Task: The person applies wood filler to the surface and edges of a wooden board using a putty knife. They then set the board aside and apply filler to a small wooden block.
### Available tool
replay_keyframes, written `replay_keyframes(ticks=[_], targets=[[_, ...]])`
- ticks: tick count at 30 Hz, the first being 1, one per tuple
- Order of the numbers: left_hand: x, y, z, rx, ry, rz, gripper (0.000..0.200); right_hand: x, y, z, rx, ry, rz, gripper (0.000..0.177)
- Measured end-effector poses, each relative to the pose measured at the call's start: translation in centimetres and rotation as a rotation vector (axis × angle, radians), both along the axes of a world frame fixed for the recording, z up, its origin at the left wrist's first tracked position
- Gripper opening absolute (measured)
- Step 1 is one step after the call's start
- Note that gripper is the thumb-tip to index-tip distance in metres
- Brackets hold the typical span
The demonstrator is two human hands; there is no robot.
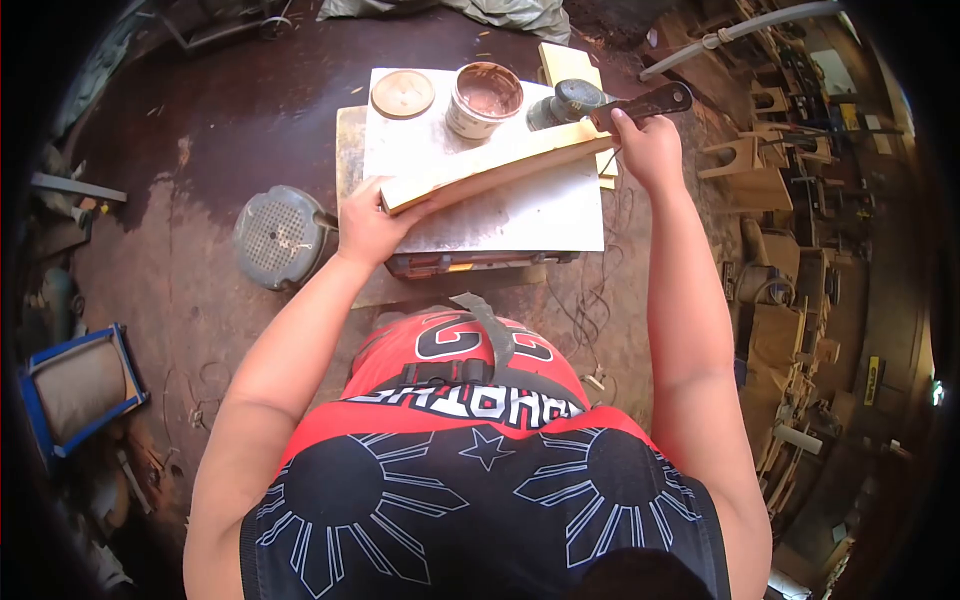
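Note:
My left hand (372,222) grips the near left end of a long pale wooden board (500,165), which slants up to the right above a white work surface (540,220). At the board's far right end, my right hand (650,150) is closed on a black-handled putty knife (655,102). The knife's brown-stained front end lies over the board's tip; its edge is hidden. Behind the board stands an open tub (474,124) with brown paste inside. A round tan lid (403,94) lies left of the tub. To its right sits a dark power sander (568,103).
A grey round stool (280,238) stands left of the work surface, and a toolbox (480,263) is under its front edge. Cords (590,315) lie on the floor. Wooden pieces (765,190) line the right side. A blue-framed panel (85,388) is at lower left.

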State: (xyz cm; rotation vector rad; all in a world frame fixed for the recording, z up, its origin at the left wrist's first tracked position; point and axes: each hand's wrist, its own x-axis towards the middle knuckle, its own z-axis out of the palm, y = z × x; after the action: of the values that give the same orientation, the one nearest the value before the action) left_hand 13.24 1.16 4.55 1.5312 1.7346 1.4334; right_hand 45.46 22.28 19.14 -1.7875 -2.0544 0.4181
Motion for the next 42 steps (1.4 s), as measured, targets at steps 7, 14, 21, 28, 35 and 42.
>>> replay_keyframes(ticks=[7,14,21,28,35,42], targets=[[-0.1,0.2,-0.7,0.045,0.025,0.000,0.040,-1.6,-0.6,0.3,0.039,-0.043,0.052,0.036],[-0.1,0.2,-0.5,0.064,0.051,0.009,0.040,1.1,-0.6,-0.7,0.073,-0.083,-0.015,0.035],[0.1,0.0,-0.1,0.032,0.002,0.010,0.040,0.8,-3.1,-1.3,0.030,0.008,0.094,0.028],[0.2,0.0,-0.2,0.002,0.002,0.014,0.039,1.7,-2.4,-0.5,0.181,-0.021,0.015,0.024],[0.4,-0.2,0.1,-0.001,0.018,0.032,0.040,1.7,-4.1,-3.0,0.179,0.028,0.101,0.023],[0.4,-0.2,0.0,-0.030,0.013,0.045,0.041,3.0,-2.6,-1.2,0.231,0.089,-0.040,0.026]])
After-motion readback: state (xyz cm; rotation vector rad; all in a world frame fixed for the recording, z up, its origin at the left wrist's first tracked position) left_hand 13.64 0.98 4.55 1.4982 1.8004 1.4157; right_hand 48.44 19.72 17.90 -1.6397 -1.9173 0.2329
